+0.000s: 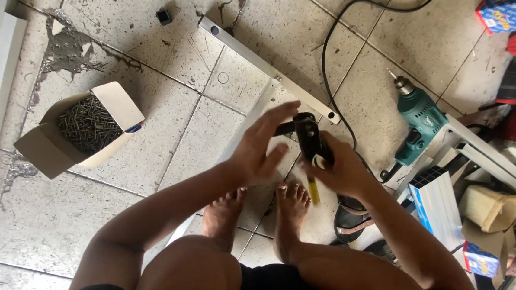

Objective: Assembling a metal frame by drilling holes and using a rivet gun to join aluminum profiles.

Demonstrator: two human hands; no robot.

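Black steel, with a yellow handle tip: we grasp a black hand riveter tool [310,144] in our right hand [344,169], its grip clenched round the handles. Our left hand [261,145] is released, fingers spread, touching the tool's head. The work looks mid-way; the white aluminium frame [267,72] lies on the floor just beyond the tool, not touched.

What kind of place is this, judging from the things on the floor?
Probably a small metalwork or aluminium-frame workshop, with work done on the tiled floor. A teal electric drill lies beside light metal bars, an open cardboard box of screws stands nearby, and the right hand holds a black hand tool.
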